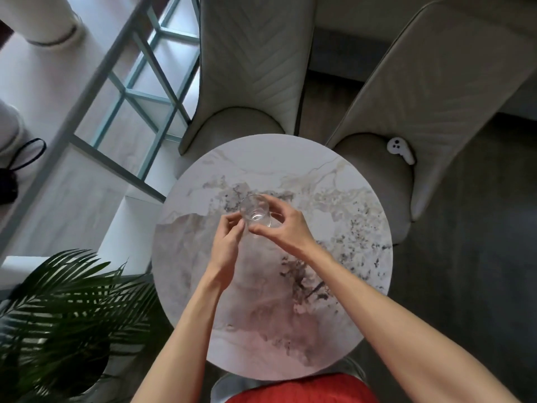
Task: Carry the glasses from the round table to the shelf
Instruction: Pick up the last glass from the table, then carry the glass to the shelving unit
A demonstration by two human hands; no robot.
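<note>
One clear glass (255, 212) sits pinched in the right hand (283, 225) just above the table (343, 257) centre, the left hand (228, 237) half-curled and empty at its 8 o'clock (smooth, slippery walls), so a loose fingertip pinch could drop it.

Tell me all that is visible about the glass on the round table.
The glass is a small clear tumbler, apparently empty, upright near the middle of the marble-patterned round table. Its round rim and thick base show from above. The right hand grips it with thumb and fingers; the left hand has its fingertips at its side.
</note>
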